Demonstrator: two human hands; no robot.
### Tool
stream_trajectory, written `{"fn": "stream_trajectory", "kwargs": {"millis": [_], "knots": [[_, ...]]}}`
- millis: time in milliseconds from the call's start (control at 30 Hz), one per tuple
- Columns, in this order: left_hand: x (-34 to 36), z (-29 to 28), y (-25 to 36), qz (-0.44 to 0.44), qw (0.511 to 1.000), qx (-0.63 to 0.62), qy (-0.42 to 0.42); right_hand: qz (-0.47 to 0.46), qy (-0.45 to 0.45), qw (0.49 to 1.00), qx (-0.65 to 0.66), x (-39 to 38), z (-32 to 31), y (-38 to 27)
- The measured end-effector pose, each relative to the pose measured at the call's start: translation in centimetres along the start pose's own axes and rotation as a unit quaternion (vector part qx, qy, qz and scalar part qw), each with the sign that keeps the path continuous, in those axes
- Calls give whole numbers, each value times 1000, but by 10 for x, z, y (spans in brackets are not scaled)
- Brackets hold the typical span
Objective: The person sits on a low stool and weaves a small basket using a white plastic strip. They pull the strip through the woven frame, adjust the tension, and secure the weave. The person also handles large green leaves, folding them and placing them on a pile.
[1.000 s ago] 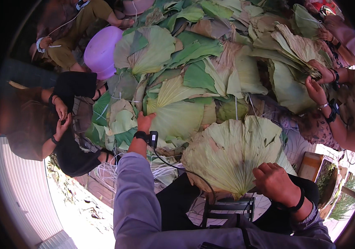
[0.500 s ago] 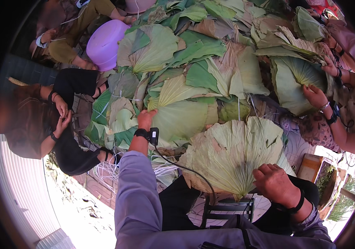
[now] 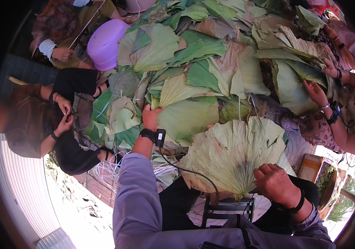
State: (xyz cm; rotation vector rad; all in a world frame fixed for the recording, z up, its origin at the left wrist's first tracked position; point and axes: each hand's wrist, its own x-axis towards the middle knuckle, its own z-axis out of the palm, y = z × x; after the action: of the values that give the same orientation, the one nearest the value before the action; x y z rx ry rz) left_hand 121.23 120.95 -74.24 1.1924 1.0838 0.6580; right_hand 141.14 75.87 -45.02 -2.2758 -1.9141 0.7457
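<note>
The broad ribbed fan-shaped leaf is pale yellow-green with brown blotches; the smooth leaf beyond it is fresher green, the round plastic basin lilac, the long sleeve grey-lavender, the wrist straps black

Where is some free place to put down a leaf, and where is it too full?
Bare ground lies left of the left hand, below the white strings. The leaf pile is crowded. The right hand grips a folded leaf.

Left hand on green leaf, right hand gripping pale fanned leaf, purple basin
</note>
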Motion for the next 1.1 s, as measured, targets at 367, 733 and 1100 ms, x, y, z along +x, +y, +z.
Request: {"fn": "stream_trajectory", "kwargs": {"millis": [367,733,1100], "knots": [[-16,41,-16,118,965,235,-6,-6,10,1000,3,1,-2,-4],[8,-34,-37,-69,926,359,94,0,6,1000,6,0,-4,-2],[19,-36,-35,-196,980,-30,13,-2,4,1000,-2,1,-4,-4]]}}
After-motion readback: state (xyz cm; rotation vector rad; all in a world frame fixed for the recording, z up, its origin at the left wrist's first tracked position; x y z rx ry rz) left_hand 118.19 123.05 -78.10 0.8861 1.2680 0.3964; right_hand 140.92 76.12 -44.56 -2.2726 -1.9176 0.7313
